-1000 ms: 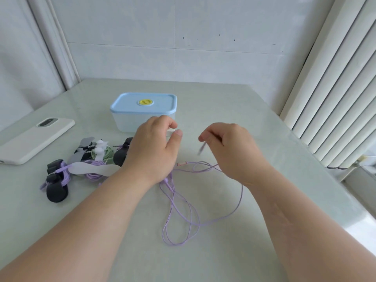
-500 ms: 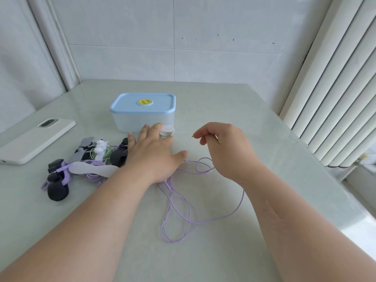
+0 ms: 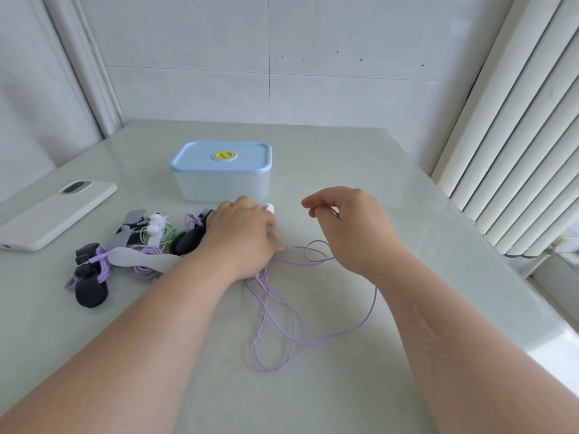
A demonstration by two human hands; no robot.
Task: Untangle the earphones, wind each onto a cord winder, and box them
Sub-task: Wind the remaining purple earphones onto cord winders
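Pale green tabletop (image 3: 344,170) under everything, tiled wall behind it, white slatted blind (image 3: 517,120) down my right side. Both forearms reach in from the near edge. White phone (image 3: 53,214) lies camera side up at far left, well apart from the rest. Box (image 3: 219,183): pale tub, blue lid on, yellow knob in the middle, standing at centre just beyond my left hand (image 3: 241,242). Loose purple earphone cord (image 3: 291,321) sprawls in long loops on the tabletop between my arms, one end running under the left palm, another strand curving out and up behind my right wrist. Right hand (image 3: 354,227) is raised off the surface; thumb and forefinger are pinched together on a thin end of that cord, other fingers curled. Left hand is palm down on the tabletop, fingers (image 3: 247,203) bent over a small white piece (image 3: 270,208) just in front of the box; gripping it or only touching, I cannot tell. Left of that hand, a cluster of wound sets (image 3: 147,261): purple cords, a green cord with white buds (image 3: 156,228), a black winder (image 3: 91,289) nearest me.
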